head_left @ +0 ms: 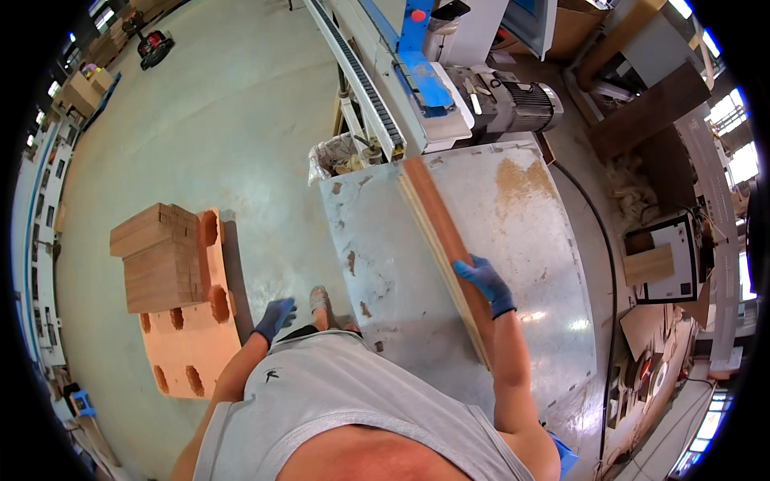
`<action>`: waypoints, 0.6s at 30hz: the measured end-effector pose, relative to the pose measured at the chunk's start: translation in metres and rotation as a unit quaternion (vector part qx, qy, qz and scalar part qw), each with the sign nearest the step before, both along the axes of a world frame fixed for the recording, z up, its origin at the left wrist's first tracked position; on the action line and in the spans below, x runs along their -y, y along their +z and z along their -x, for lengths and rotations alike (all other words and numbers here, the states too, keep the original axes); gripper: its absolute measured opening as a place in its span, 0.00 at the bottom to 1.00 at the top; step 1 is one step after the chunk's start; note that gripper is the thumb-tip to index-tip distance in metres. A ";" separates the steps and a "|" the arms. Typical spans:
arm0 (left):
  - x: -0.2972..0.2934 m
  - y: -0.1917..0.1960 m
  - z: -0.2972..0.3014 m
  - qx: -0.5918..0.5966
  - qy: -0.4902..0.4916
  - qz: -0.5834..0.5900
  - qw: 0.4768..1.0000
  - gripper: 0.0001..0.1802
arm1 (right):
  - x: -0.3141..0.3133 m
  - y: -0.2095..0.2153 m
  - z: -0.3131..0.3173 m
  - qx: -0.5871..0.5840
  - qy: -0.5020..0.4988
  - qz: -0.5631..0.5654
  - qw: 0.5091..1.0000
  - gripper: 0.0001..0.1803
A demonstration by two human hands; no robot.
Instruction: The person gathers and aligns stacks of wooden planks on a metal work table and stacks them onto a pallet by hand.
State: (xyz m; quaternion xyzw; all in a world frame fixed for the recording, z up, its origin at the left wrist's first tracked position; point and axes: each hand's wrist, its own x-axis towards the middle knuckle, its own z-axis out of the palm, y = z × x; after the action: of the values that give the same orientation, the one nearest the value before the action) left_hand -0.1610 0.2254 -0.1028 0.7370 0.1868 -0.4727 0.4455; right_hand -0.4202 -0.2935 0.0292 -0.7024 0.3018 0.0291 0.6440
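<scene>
A long, narrow stack of wooden boards (437, 216) lies slantwise on a grey metal tabletop (361, 240), its top face reddish brown and its layered side edge pale. My right hand (487, 282), in a blue glove, grips the stack across its width nearer my body. The far end of the boards reaches the machine side of the table. My left hand (276, 317), also blue-gloved, hangs low beside my body with fingers apart and nothing in it. To its left stands an orange slotted pallet (192, 345) bearing a neat pile of brown wooden planks (160, 260).
A machine with a chain-like rail (365, 76), blue panels and a motor (529, 107) borders the table's far edge. A lined waste bin (331, 156) stands by the far left corner. Sawdust (521, 188) lies on the tabletop. A black cable (601, 232) runs along the right.
</scene>
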 end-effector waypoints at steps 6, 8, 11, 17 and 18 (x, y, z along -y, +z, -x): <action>0.102 0.030 -0.028 -0.103 0.179 0.297 0.932 0.27 | -0.108 0.010 -0.042 0.000 0.077 -0.009 0.997 0.36; 0.122 0.041 -0.030 -0.118 0.232 0.322 0.910 0.32 | -0.132 0.013 -0.049 -0.035 0.105 -0.031 0.993 0.39; 0.142 0.053 -0.038 -0.132 0.282 0.350 0.884 0.33 | -0.152 0.005 -0.050 -0.036 0.144 -0.022 0.989 0.40; 0.150 0.032 -0.060 -0.136 0.280 0.538 0.783 0.27 | -0.169 0.001 -0.053 -0.012 0.195 0.005 0.981 0.41; 0.148 0.032 -0.057 -0.128 0.293 0.549 0.772 0.26 | -0.168 0.001 -0.053 -0.005 0.205 0.005 0.979 0.42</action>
State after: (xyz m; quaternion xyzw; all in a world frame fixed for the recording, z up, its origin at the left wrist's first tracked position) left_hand -0.1038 0.0778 -0.0707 0.2096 0.1576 -0.4317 0.8631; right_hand -0.3669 -0.1258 0.0298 -0.7522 0.1548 0.1623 0.6196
